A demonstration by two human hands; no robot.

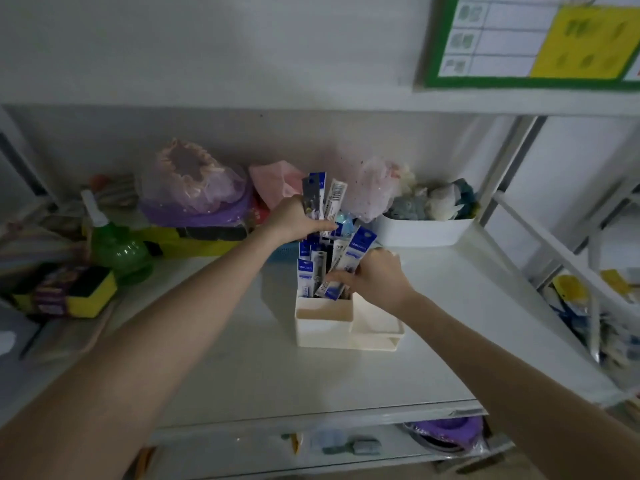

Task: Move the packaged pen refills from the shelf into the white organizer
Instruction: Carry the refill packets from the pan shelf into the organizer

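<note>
The white organizer (323, 323) stands on the shelf (242, 358), and everything else is placed from it. Its near front compartment and the low tray on its right side look empty. In the tall rear compartment several packaged pen refills (308, 271) already stand upright. The right hand (375, 277) is just behind and right of the organizer, fingers closed on one blue-and-white refill pack (329, 289) whose lower end sits at the rear compartment's rim. Farther back and above, the left hand (298, 220) grips a fan of more refill packs (325, 199), clear of the organizer. So the job seems well under way, with that handful left. Whether loose packs remain behind the organizer is hard to tell in this blur.
</note>
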